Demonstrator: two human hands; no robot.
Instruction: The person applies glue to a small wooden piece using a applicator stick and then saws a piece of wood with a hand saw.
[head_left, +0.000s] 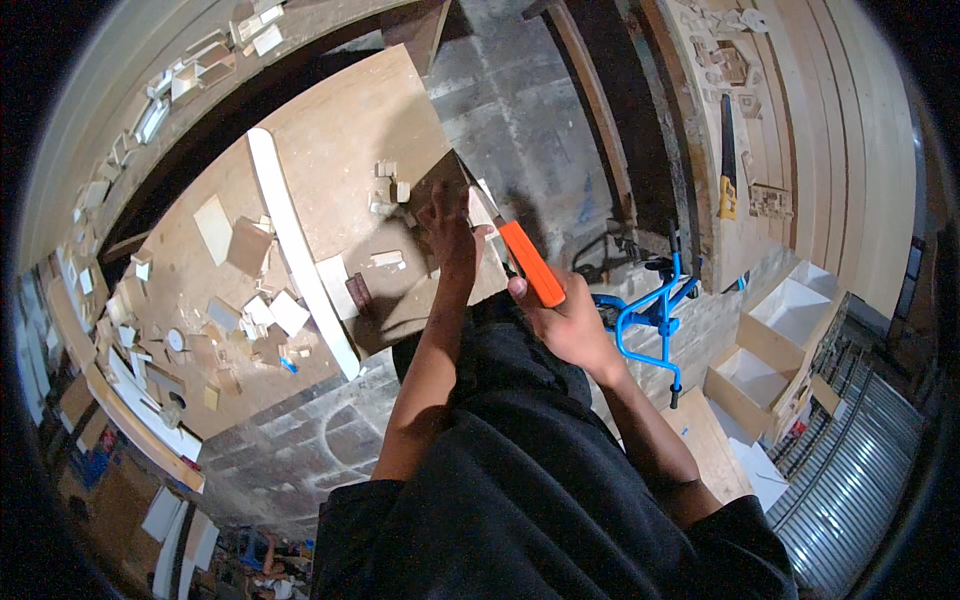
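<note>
My right hand (572, 325) is wrapped round the orange handle of a hand saw (532, 265). Its narrow metal blade slants up and away to the left, along the edge of the wooden tabletop (340, 130). Beside the blade, a pale wood piece (480, 208) lies at that edge under my left hand (452, 232), which holds it down with thumb and fingers. Shadow darkens the left fingers and partly hides their contact. Small wood blocks (388, 188) stand just left of that hand, and a pale block (387, 259) lies nearer my left forearm.
A long white strip (300, 250) crosses the tabletop, with many scraps (262, 315) to its left. Right of me stand a blue metal frame (650, 325) and open wooden boxes (790, 310). Another saw with a yellow handle (728, 198) lies on the right-hand bench.
</note>
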